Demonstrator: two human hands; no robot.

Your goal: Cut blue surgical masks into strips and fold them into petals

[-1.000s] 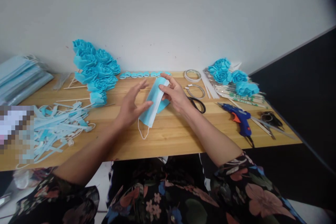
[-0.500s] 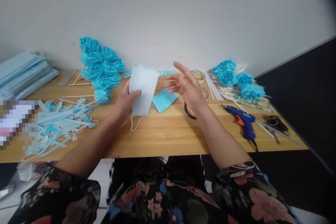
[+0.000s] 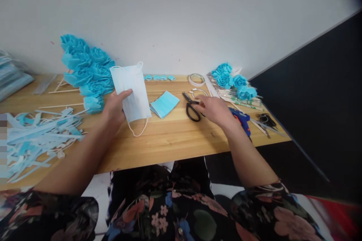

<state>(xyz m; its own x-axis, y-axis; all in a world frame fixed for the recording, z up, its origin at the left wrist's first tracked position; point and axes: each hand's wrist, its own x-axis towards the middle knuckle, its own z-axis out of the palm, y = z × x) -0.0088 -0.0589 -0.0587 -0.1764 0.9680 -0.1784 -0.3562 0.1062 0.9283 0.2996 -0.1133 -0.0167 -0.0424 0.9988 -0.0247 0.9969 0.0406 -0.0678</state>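
My left hand (image 3: 114,107) grips a pale blue face mask (image 3: 135,96) by its left side, thumb across the front. White ear loops stick out above and below the mask. My right hand (image 3: 213,110) is over a pair of scissors (image 3: 193,113) with black handles, lying on the table. Its fingers are apart at the handles; whether they touch them I cannot tell. A folded bright blue piece of mask fabric (image 3: 165,104) lies between the two hands.
Blue fabric roses (image 3: 89,67) on sticks stand left, above a heap of cut strips (image 3: 42,139). Small blue rolls (image 3: 160,77) line the wall. Tape (image 3: 197,79), more roses (image 3: 237,83) and a blue glue gun (image 3: 243,120) are at right. Packed masks (image 3: 14,77) lie far left.
My right hand has come down from the air to the scissors. The mask stays in my left hand, now turned flatter to view. The camera view has swung to the right.
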